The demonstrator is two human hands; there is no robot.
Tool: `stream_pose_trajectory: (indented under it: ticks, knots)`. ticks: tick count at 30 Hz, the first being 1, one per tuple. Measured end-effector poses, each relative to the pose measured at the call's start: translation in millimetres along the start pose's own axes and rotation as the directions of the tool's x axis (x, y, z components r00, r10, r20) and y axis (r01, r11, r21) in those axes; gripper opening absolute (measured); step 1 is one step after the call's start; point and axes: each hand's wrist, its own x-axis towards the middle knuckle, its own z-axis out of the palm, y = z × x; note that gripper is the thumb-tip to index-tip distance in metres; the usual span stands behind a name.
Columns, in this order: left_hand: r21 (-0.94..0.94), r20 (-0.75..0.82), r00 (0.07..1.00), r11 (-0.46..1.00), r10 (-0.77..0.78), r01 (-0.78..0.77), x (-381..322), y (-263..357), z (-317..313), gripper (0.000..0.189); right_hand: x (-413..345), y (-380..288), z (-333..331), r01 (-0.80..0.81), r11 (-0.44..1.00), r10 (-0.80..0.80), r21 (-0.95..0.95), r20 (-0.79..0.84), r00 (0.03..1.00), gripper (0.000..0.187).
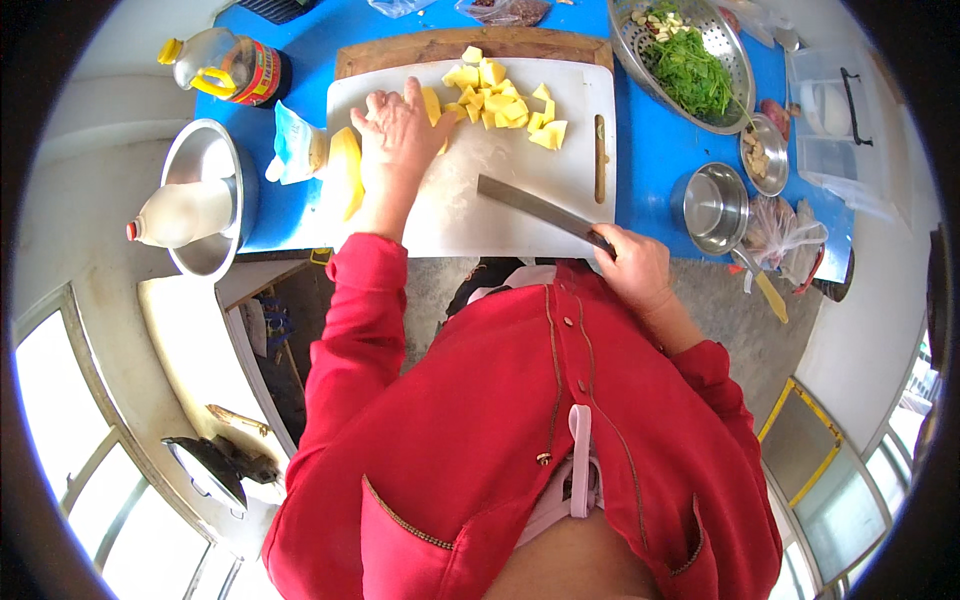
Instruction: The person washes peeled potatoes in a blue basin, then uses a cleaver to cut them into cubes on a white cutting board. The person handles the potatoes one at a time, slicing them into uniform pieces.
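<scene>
My right hand (pixel 634 264) grips the handle of a kitchen knife (pixel 536 208). Its blade, seen nearly edge-on, slants up and left over the white cutting board (pixel 517 169). At the board's left part, my left hand (pixel 394 131) is spread palm down beside a peeled yellow potato piece (pixel 431 106), which shows between forefinger and thumb. What lies under the palm is hidden. Cut potato chunks (pixel 499 101) lie heaped toward the board's far side. A larger peeled potato (pixel 346 169) rests at the left edge, next to my left wrist.
A steel colander (pixel 739 56) holds green herbs and garlic. Nearby are a small steel bowl (pixel 781 161) and a steel saucepan (pixel 716 206) with its handle over the table edge. To the left stand a sauce bottle (pixel 259 71), a blue-white packet (pixel 298 142) and a steel basin (pixel 244 195) holding a jug.
</scene>
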Motion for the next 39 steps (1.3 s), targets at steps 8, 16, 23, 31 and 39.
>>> stream_pose_trajectory:
  ticks: [8,16,23,31,39]
  knots:
    - [-0.021,0.05,0.985,0.986,0.165,-0.165,-13.4,6.4,10.2,0.058,0.7,14.2,13.6,-0.309,0.951,0.308,0.018,0.061,0.949,0.025]
    - [-0.794,0.15,0.989,0.596,-0.002,0.121,-93.6,43.6,30.9,0.054,5.3,-10.6,-3.5,-0.37,0.916,0.331,0.156,0.228,0.916,0.026]
    - [-0.963,0.194,0.958,0.147,-0.209,0.227,-117.0,40.2,48.8,0.034,9.1,-72.4,-24.3,-0.088,0.995,0.093,-0.05,0.122,0.988,0.02]
    - [-0.905,-0.059,0.977,0.425,-0.205,0.034,-100.4,42.7,45.6,0.023,34.3,-98.0,-16.9,-0.029,0.976,0.096,-0.216,0.31,0.946,0.019]
    - [-0.919,0.064,0.984,0.375,-0.167,0.123,-101.3,45.2,42.0,0.035,54.9,-76.8,46.3,-0.033,0.985,0.076,-0.17,0.252,0.965,0.027]
